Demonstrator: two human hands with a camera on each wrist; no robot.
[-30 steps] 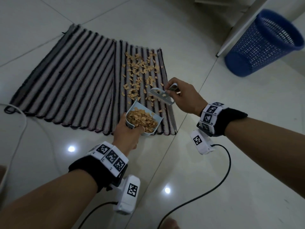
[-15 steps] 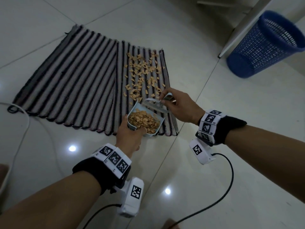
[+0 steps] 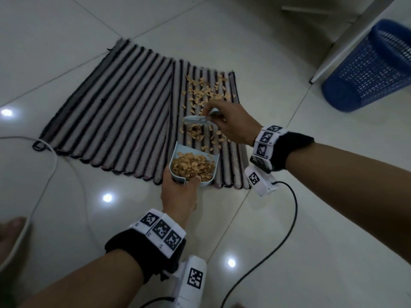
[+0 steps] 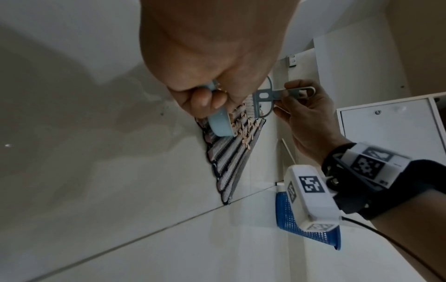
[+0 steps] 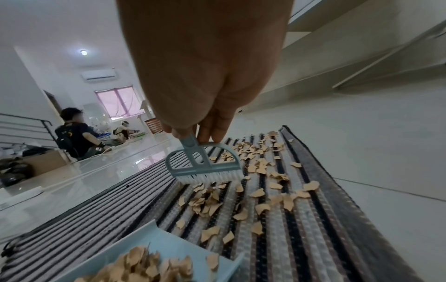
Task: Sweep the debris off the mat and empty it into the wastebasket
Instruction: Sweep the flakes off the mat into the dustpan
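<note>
head view: left hand [image 3: 180,196] grips dustpan [image 3: 193,167] (part-filled) at the striped mat's [image 3: 111,121] near edge; wastebasket [image 3: 369,72] stands well apart. right wrist view: right hand [image 5: 205,76] pinches brush [image 5: 205,164], bristles on debris [image 5: 255,196].

On a pale tiled floor [image 3: 289,218] lies a striped mat [image 3: 115,116] with tan debris [image 3: 204,94] scattered over its right part. The left hand [image 3: 178,196] grips the near end of a light blue dustpan [image 3: 178,152], heaped with the same flakes and resting on the mat's near edge, while the right hand [image 3: 231,123] pinches the handle of a small brush [image 3: 195,120] held over the debris just beyond the pan's mouth. A blue mesh wastebasket [image 3: 367,70] stands well apart at the upper right, beside a white post.
</note>
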